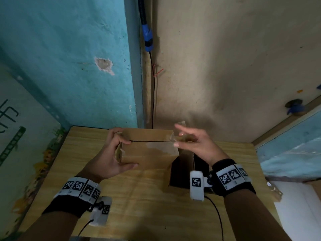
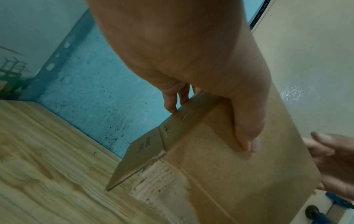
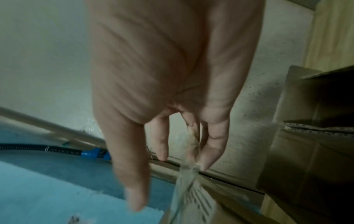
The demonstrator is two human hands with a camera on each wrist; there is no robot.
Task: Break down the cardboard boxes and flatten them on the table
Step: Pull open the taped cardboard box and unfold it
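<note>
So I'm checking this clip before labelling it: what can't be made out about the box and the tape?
- Box underside: hidden in every view by the box itself.
- Print on the side flap: left wrist view, too blurred to read.
- Tape strip: right wrist view, motion-blurred; its lower end is cut off by the frame edge.
- Second box interior: head view, too dark, partly hidden behind the right hand.

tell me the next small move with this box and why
Probably pull the clear tape the rest of the way off to the right. The right hand pinches a peeled strip still joined to the box's right end, while the left hand grips the left end to steady it. The top flaps look closed along the seam, so the tape likely has to go first.
</note>
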